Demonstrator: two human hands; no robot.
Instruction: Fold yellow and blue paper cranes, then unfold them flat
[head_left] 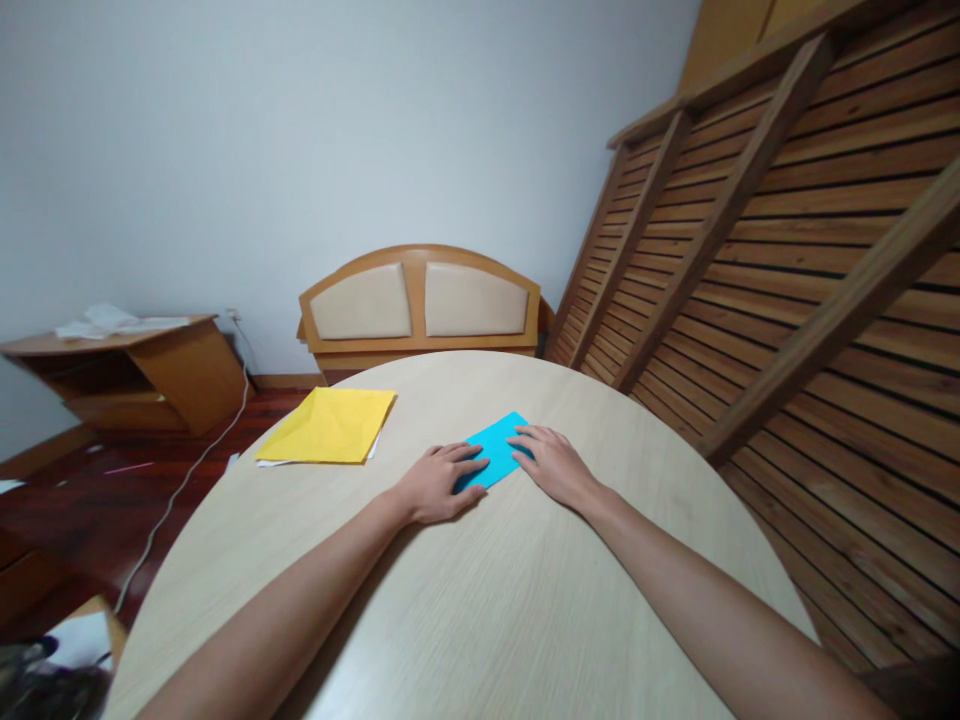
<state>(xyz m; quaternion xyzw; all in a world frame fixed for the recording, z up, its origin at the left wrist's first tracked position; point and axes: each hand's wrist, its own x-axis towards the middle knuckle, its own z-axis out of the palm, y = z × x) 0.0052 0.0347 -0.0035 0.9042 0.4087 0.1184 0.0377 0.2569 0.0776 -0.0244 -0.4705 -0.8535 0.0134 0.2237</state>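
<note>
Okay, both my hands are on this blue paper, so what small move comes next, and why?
Perhaps press down with the left hand and smooth the blue paper with the right hand: the paper lies on the table with the left fingers over its left end, which could steady it, and the right fingers over its right.

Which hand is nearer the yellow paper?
Left. The left hand lies right of the yellow paper, on the blue paper; the right hand is farther right, at the blue paper's other end.

small paper (495, 447): plain cyan | paper stack (330, 428): yellow top, white beneath | counter (480, 610): pale beige, wood grain | headboard (417, 300): tan, cream panels (476, 298) | slats (795, 270): brown, dark stripes
</note>
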